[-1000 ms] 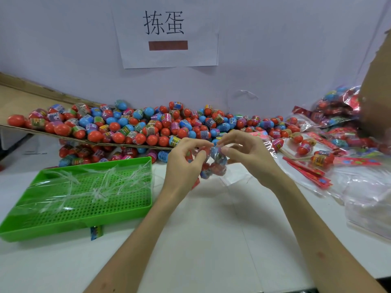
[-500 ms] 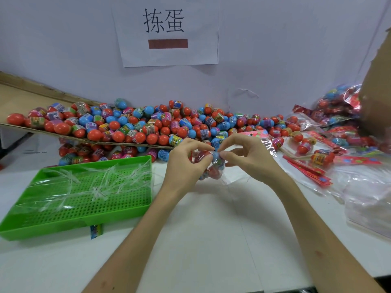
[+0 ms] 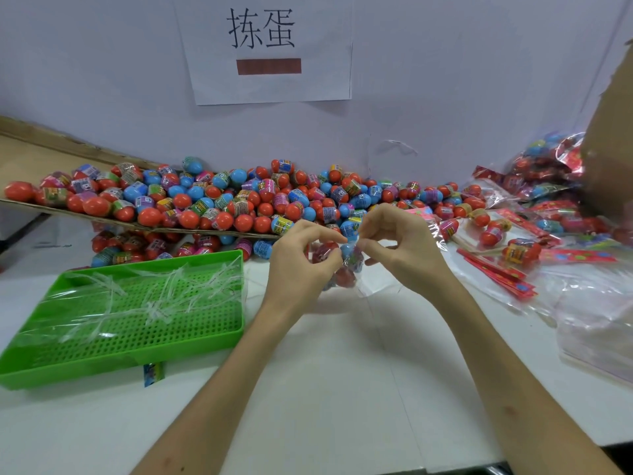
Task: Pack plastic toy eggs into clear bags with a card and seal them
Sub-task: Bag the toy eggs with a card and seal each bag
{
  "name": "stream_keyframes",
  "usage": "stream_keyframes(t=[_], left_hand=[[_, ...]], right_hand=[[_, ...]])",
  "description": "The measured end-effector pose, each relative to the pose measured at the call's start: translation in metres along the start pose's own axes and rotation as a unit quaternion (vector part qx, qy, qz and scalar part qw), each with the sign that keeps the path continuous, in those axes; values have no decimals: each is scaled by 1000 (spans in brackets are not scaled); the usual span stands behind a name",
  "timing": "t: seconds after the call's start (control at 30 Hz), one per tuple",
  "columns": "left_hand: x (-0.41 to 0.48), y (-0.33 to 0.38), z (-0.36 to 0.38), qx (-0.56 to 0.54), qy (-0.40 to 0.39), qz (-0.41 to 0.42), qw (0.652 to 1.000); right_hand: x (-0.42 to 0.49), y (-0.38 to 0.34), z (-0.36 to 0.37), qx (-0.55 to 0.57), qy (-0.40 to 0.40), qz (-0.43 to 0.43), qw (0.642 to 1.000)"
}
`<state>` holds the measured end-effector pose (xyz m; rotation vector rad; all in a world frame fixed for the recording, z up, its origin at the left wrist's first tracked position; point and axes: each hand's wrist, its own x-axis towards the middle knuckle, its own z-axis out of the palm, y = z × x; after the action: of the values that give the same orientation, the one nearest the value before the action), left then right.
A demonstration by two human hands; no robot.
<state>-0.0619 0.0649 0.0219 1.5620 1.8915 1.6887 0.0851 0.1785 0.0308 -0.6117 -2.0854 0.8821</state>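
A small clear bag (image 3: 346,269) holding red and blue toy eggs hangs just above the white table at the centre. My left hand (image 3: 301,265) grips its left side, thumb and fingers curled round it. My right hand (image 3: 397,245) pinches the bag's top edge between thumb and forefinger. A big heap of red and blue toy eggs (image 3: 212,200) lies behind, along a cardboard sheet. Red cards (image 3: 496,272) lie on clear bags to the right.
A green perforated tray (image 3: 137,344) with clear plastic strips sits at the left. Filled bags (image 3: 544,186) pile up at the far right beside a brown cardboard box (image 3: 609,159). Empty clear bags (image 3: 596,320) lie at the right edge. A paper sign hangs on the wall.
Both hands have dropped slightly with the bag and my right fingers have shifted along its top edge. Nothing else moved.
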Motion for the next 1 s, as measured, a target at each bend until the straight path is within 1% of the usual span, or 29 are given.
stream_keyframes(t=[0.1, 0.23, 0.37, 0.5, 0.6, 0.7, 0.8, 0.9, 1.0], left_hand=[[1, 1, 0, 2, -3, -5, 1000], [3, 0, -1, -2, -9, -21, 1000], [4, -2, -1, -1, 12, -23, 1000], [8, -6, -2, -51, -2, -71, 996], [9, -7, -2, -80, -26, -106, 991], [7, -8, -1, -81, -41, -99, 991], [5, -9, 1, -72, -52, -89, 992], [5, -9, 2, -70, -43, -87, 993], [6, -9, 1, -83, -26, -91, 992]], right_hand=[[0, -1, 2, 1, 4, -8, 1000], [0, -2, 5, -12, 30, -22, 999], [1, -3, 6, 24, 52, -11, 998], [1, -3, 6, 68, 66, 7, 996], [2, -3, 6, 68, 65, 10, 996], [2, -2, 7, 66, 58, 3, 996], [1, -1, 10, 23, 58, -22, 998], [0, -2, 13, 0, 62, -41, 997], [1, -2, 15, 17, 65, -44, 997]])
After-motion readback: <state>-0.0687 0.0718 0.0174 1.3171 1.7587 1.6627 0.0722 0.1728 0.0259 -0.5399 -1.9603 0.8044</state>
